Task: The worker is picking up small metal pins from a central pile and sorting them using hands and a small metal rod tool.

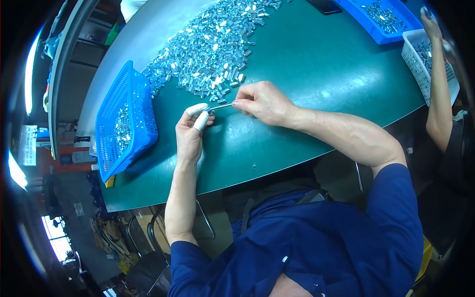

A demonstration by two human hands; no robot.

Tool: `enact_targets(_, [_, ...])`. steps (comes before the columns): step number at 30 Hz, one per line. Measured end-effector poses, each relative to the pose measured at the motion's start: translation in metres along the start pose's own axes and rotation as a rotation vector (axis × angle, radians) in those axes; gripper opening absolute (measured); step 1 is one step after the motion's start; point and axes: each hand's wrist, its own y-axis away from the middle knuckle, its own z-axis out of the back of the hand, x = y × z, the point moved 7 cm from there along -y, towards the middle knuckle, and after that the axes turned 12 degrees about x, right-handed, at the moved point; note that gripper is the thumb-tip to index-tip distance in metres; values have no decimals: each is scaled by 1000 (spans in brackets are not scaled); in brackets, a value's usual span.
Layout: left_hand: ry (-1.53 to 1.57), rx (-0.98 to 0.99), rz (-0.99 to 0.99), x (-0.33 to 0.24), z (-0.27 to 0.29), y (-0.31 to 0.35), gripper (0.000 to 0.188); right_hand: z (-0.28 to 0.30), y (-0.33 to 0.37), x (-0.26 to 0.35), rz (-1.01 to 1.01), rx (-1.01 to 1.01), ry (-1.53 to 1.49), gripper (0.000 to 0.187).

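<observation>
Between my two hands a thin metal rod (221, 106) lies almost level above the green table (297, 64). My right hand (267, 103) is closed in a pinch on the rod's right end. My left hand (190, 129), with white coverings on its thumb and a finger, pinches a small shiny metal piece at the rod's left end. Most of that piece is hidden by the fingertips, so I cannot tell how far the rod goes into it. Just beyond my hands spreads a large pile of small silvery metal pieces (208, 54).
A blue perforated basket (148, 116) with metal pieces stands left of my left hand. At the far right are a blue tray (363, 22) and a white basket (418, 81), both holding metal pieces. A co-worker's arm (438, 94) reaches by the white basket. A dark flat object (325, 6) lies at the far edge.
</observation>
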Motion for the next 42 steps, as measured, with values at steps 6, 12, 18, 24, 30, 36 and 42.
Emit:
enact_targets(6, [218, 51, 19, 9, -1, 2, 26, -3, -2, -6, -44, 36, -97, 25])
enact_targets(12, [92, 53, 11, 5, -11, 4, 24, -1, 1, 4, 119, -6, 58, 23])
enact_targets(18, [-48, 74, -53, -2, -18, 1, 22, 1, 5, 20, 269, -56, 263, 25])
enact_targets(24, [-110, 130, -56, -1, -39, 1, 25, -8, 3, 10, 33, 101, 14, 36])
enact_targets(30, [-162, 164, -62, -22, -41, 3, 26, -7, 3, 13, 132, 43, 46, 37])
enact_targets(36, [-278, 199, -49, -16, -45, 9, 21, -7, 4, 23, 205, 21, 144, 38])
enact_targets(42, [-633, 48, -225, -35, -49, 13, 20, -17, 0, -5, -131, 201, -285, 47])
